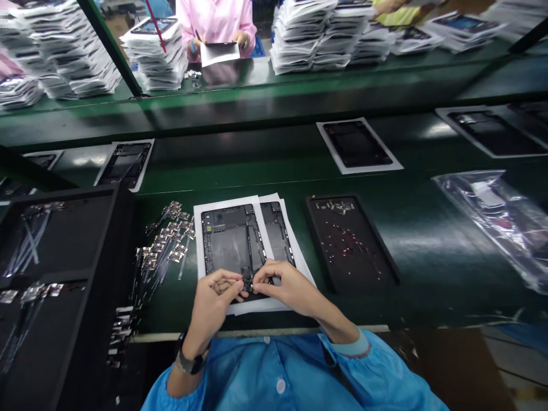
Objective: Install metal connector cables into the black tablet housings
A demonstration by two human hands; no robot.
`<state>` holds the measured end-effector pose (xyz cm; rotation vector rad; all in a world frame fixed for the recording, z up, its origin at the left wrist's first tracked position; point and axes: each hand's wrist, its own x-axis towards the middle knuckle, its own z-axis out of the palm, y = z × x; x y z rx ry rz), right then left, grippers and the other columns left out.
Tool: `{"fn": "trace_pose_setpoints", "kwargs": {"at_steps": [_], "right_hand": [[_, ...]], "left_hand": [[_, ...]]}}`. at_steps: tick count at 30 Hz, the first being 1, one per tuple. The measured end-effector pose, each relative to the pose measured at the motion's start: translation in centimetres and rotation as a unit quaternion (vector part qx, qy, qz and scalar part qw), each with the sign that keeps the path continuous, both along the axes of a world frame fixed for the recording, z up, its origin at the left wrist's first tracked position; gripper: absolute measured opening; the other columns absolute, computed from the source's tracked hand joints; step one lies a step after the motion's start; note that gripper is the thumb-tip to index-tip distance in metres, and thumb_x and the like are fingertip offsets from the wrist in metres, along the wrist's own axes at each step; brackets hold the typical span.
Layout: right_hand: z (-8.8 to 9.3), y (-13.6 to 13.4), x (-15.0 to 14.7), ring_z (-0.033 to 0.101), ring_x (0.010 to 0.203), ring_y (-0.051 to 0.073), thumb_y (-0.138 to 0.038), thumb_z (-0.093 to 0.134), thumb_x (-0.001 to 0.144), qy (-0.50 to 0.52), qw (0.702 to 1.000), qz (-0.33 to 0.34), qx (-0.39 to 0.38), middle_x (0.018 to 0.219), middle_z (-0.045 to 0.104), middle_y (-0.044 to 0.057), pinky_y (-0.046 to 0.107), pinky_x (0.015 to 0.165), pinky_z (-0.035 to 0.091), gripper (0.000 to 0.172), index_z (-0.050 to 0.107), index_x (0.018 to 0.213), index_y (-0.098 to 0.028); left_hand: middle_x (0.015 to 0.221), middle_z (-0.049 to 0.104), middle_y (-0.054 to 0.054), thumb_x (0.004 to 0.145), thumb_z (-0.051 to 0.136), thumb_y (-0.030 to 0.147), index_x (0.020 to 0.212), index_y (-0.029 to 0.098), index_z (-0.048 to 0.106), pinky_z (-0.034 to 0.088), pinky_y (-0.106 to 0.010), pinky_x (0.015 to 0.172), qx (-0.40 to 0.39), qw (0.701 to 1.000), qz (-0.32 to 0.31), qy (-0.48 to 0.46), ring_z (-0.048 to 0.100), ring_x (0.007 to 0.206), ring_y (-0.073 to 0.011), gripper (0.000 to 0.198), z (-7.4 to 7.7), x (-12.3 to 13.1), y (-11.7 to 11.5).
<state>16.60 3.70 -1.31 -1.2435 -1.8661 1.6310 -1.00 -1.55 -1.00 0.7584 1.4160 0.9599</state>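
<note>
A small circuit board (247,287) lies over the near end of a black tablet housing (226,245), between the two hands. The left hand (209,302) pinches its left side between thumb and forefinger; the right hand (293,288) closes thumb and forefinger on its right edge. The board's own long axis is too covered to tell. The housing's long axis runs away from the person, its far end leaning slightly left; a dark strip (249,242) lies lengthwise inside it. The fingers hide part of its near edge.

The housing rests on a white sheet (197,228), which partly overlaps a second housing (278,228) at right. Just left lies a heap of small boards (171,233) with ribbon cables; well to the right, a clear plastic bag (492,220).

Containers: at left, a black divided tray (64,234) holds cabled boards (36,292) in two compartments; at right, a shallow black tray (336,277) holds small metallic parts (336,205) at its far end and fine red wires (351,242) nearer.
</note>
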Motion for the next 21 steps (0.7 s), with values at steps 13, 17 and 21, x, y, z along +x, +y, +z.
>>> {"fn": "trace_pose_setpoints", "kwargs": {"at_steps": [13, 17, 21], "right_hand": [[-0.29, 0.31, 0.28, 0.06, 0.068, 0.014, -0.022, 0.068, 0.076, 0.047, 0.998, -0.019, -0.042, 0.074, 0.065, 0.002, 0.026, 0.068, 0.048, 0.007, 0.073, 0.074, -0.017], [-0.53, 0.34, 0.27, 0.058, 0.064, 0.013, -0.022, 0.069, 0.075, 0.054, 0.997, -0.027, -0.054, 0.073, 0.064, 0.001, 0.026, 0.065, 0.047, 0.007, 0.072, 0.073, -0.017], [-0.63, 0.34, 0.25, 0.059, 0.065, 0.013, -0.022, 0.07, 0.074, 0.059, 0.996, -0.029, -0.06, 0.072, 0.063, 0.001, 0.026, 0.066, 0.047, 0.007, 0.072, 0.071, -0.017]], "left_hand": [[0.064, 0.071, -0.007, 0.066, 0.078, 0.035, 0.077, 0.013, 0.067, 0.057, -0.029, 0.059, -0.007, 0.999, -0.024, -0.03, 0.068, 0.059, -0.0189, 0.027, -0.2, -0.35, 0.91], [0.064, 0.071, -0.007, 0.066, 0.078, 0.035, 0.077, 0.014, 0.068, 0.057, -0.029, 0.059, -0.007, 1.0, -0.022, -0.019, 0.068, 0.059, -0.019, 0.026, -0.07, -0.18, 1.06], [0.063, 0.071, -0.007, 0.066, 0.078, 0.035, 0.077, 0.013, 0.068, 0.056, -0.027, 0.058, -0.011, 1.0, -0.019, -0.015, 0.068, 0.058, -0.0185, 0.026, -0.08, -0.05, 0.98]]}}
